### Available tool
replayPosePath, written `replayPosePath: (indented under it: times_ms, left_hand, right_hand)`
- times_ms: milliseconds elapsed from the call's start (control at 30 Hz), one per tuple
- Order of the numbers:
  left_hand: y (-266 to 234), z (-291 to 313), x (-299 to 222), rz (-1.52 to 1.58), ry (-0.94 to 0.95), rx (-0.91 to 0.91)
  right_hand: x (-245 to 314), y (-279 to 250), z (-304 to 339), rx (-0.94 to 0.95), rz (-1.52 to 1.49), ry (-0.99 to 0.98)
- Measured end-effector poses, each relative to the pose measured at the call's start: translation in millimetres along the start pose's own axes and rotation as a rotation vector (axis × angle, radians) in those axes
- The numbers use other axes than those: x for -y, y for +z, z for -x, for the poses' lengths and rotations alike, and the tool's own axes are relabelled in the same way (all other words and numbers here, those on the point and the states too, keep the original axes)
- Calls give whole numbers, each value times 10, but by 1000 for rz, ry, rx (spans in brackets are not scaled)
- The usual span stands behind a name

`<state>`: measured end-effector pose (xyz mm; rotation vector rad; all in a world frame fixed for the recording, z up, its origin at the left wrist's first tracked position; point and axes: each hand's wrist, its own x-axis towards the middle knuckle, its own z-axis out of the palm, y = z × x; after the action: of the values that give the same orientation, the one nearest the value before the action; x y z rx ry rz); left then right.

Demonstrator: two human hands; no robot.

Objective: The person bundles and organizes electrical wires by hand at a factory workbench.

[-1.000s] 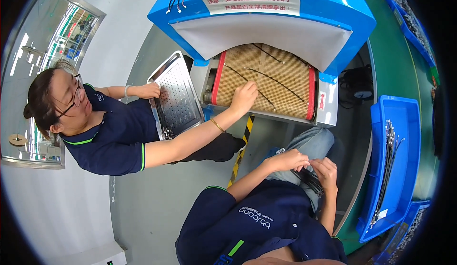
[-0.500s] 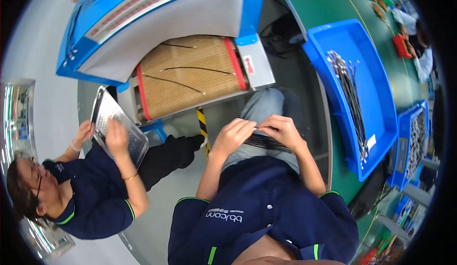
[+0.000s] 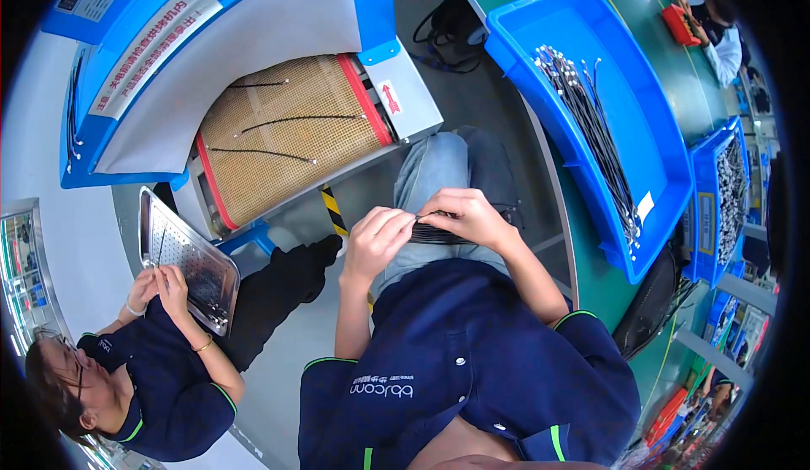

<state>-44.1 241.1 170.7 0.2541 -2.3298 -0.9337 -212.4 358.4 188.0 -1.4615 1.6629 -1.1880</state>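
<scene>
Left hand (image 3: 377, 238) and right hand (image 3: 471, 215), pinched nearly closed, hold black cable (image 3: 418, 218); cable bundle (image 3: 434, 234) lies just below on lap (image 3: 403, 274), partly hidden. Ahead, mesh conveyor belt (image 3: 291, 137) carries loose cables (image 3: 299, 119); blue hood (image 3: 375, 14) bears red-lettered white sign (image 3: 156, 52), side label (image 3: 388, 97) red arrow. Right: blue cable bin (image 3: 650, 145) on green surface (image 3: 677, 72). Left: co-worker's hands (image 3: 175, 291) at perforated metal tray (image 3: 190, 255).

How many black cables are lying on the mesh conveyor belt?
3: the back cable near the opening of the blue machine, the middle cable across the conveyor belt, and the front cable toward its near edge. More may be hidden inside.
</scene>
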Motion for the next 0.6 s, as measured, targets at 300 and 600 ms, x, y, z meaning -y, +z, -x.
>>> replayPosePath:
  times_ms: [300,600]
  left_hand:
    - [315,13,84,20,-32,-30]
    - [331,100,286,-85,-99,-40]
  right_hand:
    - [-348,-20,134,-48,33,-24]
    - [-575,-366,270,-76,169,64]
